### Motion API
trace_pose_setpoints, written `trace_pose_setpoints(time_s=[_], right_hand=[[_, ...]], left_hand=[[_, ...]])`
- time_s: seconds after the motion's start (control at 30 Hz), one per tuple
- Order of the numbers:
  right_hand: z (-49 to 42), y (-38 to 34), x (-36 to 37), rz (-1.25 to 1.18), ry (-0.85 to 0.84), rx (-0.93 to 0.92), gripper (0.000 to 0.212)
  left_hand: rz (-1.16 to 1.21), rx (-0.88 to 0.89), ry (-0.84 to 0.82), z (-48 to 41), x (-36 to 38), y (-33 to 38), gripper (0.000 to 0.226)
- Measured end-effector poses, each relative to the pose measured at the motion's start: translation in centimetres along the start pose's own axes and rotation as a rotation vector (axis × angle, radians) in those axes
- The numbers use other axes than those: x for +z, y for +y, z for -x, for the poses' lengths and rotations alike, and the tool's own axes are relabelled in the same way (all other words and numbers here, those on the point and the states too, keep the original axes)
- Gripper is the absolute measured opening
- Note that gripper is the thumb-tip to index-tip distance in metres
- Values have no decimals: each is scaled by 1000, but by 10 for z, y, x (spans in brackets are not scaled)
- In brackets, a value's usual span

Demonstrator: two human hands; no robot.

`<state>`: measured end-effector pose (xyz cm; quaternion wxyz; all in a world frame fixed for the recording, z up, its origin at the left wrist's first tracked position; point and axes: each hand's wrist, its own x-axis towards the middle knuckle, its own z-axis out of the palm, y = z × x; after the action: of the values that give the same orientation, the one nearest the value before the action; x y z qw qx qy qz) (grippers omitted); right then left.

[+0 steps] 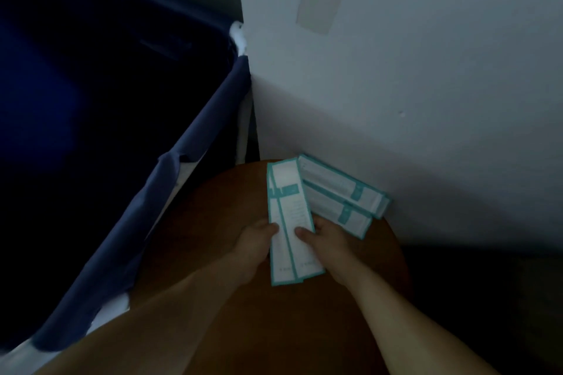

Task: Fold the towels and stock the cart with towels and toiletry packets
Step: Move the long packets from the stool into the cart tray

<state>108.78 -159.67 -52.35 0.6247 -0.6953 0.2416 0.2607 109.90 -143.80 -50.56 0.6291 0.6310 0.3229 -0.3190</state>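
Thumb curled on top, your left hand (259,242) and right hand (324,245) each pinched 2 overlapping toiletry packets (291,222) above the round table (231,216). Spare packets (341,196) lay at the table's far edge. The blue cart (122,100) stood left of the table.

Wall (426,100) bounds table (213,216) far side; cart bag (91,100) flanks left; near side open.

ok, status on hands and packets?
Left hand and right hand both grip held packets over table. Loose packets lie by wall. Cart at left, path looks open.
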Motion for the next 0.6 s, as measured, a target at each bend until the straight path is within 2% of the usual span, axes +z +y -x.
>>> trace_pose_setpoints(time_s=[0.1,0.2,0.3,0.6], right_hand=[[15,-14,0,-4,112,-44,5],[32,-35,-2,48,223,-85,9],[58,-60,-4,40,261,-143,12],[192,-113,-6,-127,414,-334,16]], left_hand=[[1,77,22,20,-8,15,18],[-52,116,54,48,-17,34,13],[-93,193,48,81,-26,54,7],[-231,453,-62,192,-33,95,10]])
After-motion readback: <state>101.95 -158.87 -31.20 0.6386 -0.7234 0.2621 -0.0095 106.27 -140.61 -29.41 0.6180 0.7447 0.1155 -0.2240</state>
